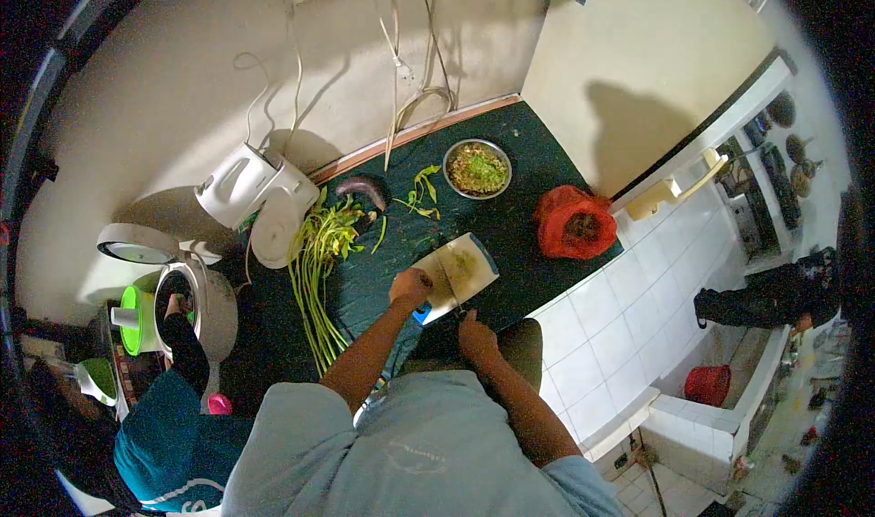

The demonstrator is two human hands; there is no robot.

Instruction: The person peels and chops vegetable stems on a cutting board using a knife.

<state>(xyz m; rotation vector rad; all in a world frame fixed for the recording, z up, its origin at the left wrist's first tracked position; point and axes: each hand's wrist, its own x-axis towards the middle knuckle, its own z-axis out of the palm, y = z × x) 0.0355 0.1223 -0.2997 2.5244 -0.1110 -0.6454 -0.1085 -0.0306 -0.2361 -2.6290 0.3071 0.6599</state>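
A white cutting board [469, 254] with blue ends lies near the front edge of the dark green counter, a light green smear of cut bits on it. My right hand [476, 337] is closed around the handle of a knife [449, 280], whose thin blade lies across the board. On the board's left side my left hand [410, 286] is curled closed; what its fingers hold, if anything, is too small to tell. Left of it lies a bunch of long-stemmed leafy greens [319, 262]. Beyond the board stands a metal bowl [478, 169] of chopped greens.
A purple eggplant [363, 189] and loose leaves [422, 193] lie behind. A red plastic bag [574, 223] stands at the right corner. On the left are a white kettle [239, 184] and a rice cooker [219, 312], with a co-worker's hand [176, 305] at its opening.
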